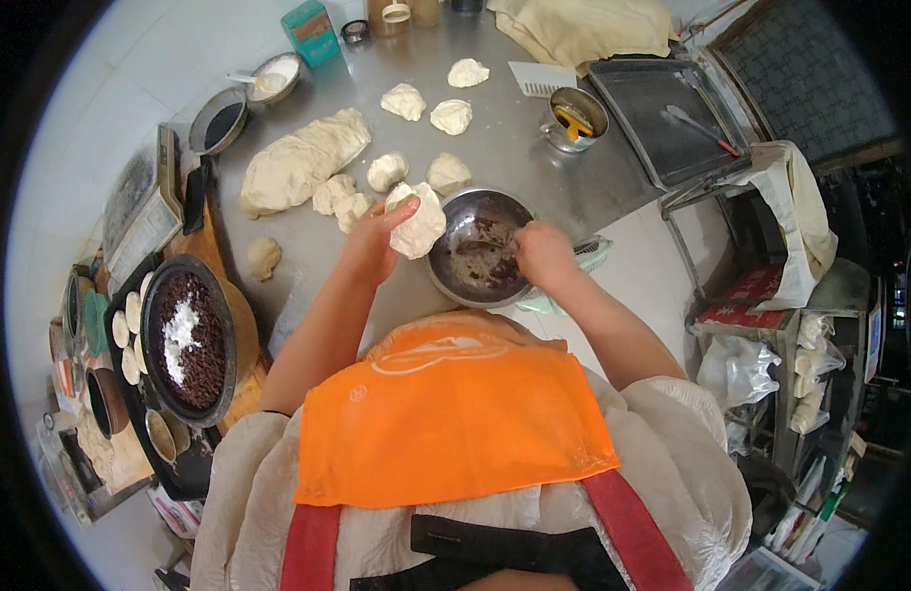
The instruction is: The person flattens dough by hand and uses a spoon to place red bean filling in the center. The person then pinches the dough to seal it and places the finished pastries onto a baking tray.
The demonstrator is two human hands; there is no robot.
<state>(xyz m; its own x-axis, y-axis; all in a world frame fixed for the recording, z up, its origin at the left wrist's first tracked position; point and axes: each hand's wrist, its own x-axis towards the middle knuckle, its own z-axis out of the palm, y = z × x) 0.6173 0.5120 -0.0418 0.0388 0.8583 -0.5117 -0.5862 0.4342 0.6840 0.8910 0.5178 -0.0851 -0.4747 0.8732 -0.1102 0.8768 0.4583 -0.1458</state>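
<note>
My left hand (374,241) holds a flattened round of pale dough (417,222) up at the left rim of a metal bowl (453,281). Dark reddish-brown paste (482,239) is smeared over the bowl's inside. My right hand (547,254) is closed at the bowl's right rim; a thin dark tool seems to reach from it into the paste, but its kind is hidden. Just beyond my left hand sit several small dough lumps (387,171) and a large dough log (305,162). One dough lump (263,257) lies apart on the left.
At left stands a large round pan (240,330) of dark crumbly filling topped with white powder. A metal cup (573,120) with a yellow-handled tool and a black tray (662,108) stand far right. Two bowls (219,120) and a teal box (310,33) line the back left of the metal table.
</note>
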